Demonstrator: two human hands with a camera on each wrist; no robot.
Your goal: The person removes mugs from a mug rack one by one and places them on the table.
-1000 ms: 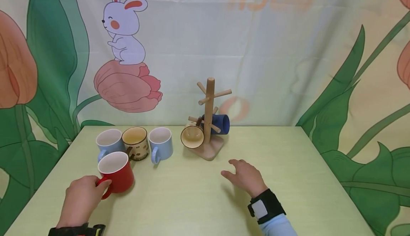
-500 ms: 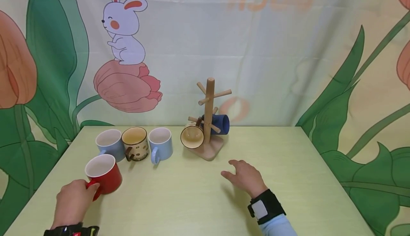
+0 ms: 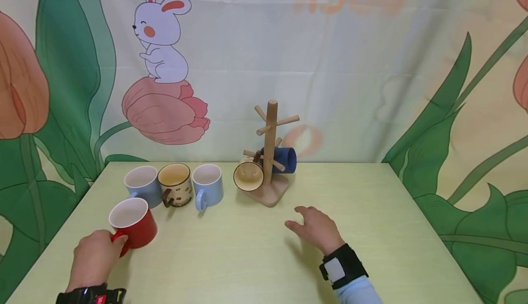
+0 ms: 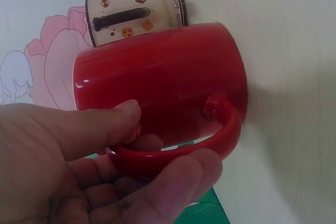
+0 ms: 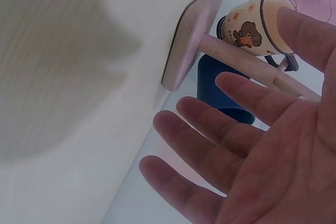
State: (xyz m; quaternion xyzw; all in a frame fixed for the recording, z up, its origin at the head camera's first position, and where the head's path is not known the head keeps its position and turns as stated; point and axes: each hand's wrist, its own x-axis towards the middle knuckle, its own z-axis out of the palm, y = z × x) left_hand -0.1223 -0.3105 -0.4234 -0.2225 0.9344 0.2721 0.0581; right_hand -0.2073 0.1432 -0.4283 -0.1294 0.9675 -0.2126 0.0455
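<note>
My left hand (image 3: 94, 256) grips the handle of a red mug (image 3: 139, 229) with a white inside, at the left front of the other mugs. In the left wrist view the thumb lies at the top of the handle (image 4: 157, 162) and the fingers curl round it. My right hand (image 3: 317, 228) hovers over the table, fingers loosely spread and holding nothing. Behind it stands a wooden mug tree (image 3: 270, 141). On its lower pegs hang a cream bear-print mug (image 5: 254, 27) and a dark blue mug (image 3: 285, 160).
Along the back left of the pale table (image 3: 231, 258) stand a light blue mug (image 3: 151, 193), a patterned cream mug (image 3: 181, 193) and a second light blue mug (image 3: 212, 190). A printed curtain (image 3: 342, 65) hangs right behind the table's back edge.
The left hand has brought the red mug left, away from the patterned cream mug, then held it nearly still over the last half second. The right hand stays in place.
</note>
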